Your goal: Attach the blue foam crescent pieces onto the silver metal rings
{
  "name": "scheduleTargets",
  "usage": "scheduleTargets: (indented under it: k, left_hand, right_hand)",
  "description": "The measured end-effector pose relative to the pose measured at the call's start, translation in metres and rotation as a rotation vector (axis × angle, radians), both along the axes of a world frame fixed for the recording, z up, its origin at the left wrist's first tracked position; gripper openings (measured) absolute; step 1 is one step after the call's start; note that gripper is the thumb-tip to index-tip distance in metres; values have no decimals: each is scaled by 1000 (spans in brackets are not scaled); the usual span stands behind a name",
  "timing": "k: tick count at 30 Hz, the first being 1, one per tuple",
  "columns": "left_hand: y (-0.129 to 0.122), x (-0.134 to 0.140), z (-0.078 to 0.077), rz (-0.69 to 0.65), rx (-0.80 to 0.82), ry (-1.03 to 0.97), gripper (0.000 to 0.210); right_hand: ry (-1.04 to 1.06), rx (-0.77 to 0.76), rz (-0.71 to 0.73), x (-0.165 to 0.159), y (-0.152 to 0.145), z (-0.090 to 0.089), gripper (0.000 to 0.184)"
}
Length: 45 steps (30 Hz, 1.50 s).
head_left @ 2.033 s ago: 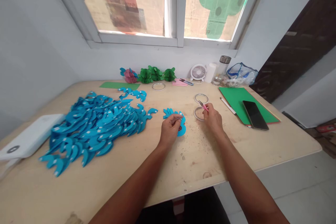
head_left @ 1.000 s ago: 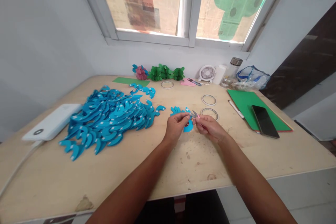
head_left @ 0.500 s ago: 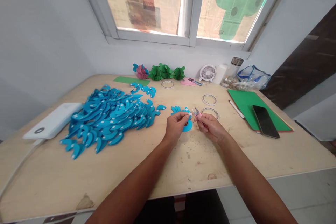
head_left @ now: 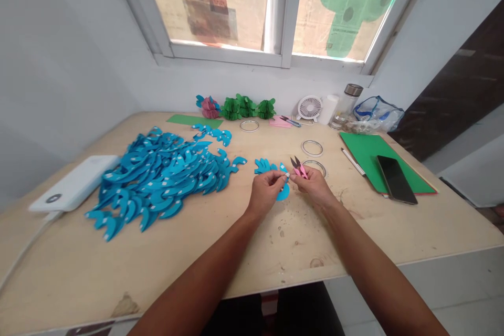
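In the head view my left hand [head_left: 263, 190] pinches a small white piece of tape [head_left: 287, 175] between thumb and fingertips. My right hand [head_left: 316, 187] holds pink-handled thread snips [head_left: 300, 169], blades pointing up and away, while its thumb and fingertip meet the white piece. Beneath and just behind my fingers lie blue paper cutouts [head_left: 282, 193], partly hidden by the left hand. To the left spreads a big heap of curved blue paper pieces [head_left: 173, 170] with small white squares on them.
A white power bank [head_left: 74, 184] with a cable lies far left. Tape rolls [head_left: 312, 148] sit behind my right hand. Paper pompoms [head_left: 246, 107], a small fan [head_left: 310, 108] and a bottle [head_left: 350, 100] line the wall. A phone [head_left: 396, 178] rests on green sheets at right.
My right hand has moved in to the left, so its fingertips now meet the white piece at my left hand. The snips have turned upward in its grip. The view has shifted slightly.
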<state>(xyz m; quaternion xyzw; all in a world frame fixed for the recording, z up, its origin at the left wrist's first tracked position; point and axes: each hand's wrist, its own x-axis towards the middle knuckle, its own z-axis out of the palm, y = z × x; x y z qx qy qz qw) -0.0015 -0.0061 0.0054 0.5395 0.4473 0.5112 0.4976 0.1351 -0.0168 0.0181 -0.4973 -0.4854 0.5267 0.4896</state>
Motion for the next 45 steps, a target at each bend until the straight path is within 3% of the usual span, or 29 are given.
scheduleTargets:
  k: [10,27,45]
  left_hand:
    - [3,-2,-4,57,7,15,14]
    - [0,-1,-3,-80,25,115,19]
    - [2,1,-7,-60,73,213,16]
  right_hand:
    - [17,1,-40,6,2,-3,37]
    - [-99,67,-113,4,3,-9,33]
    - [-96,84,-107,1,2,-9,32]
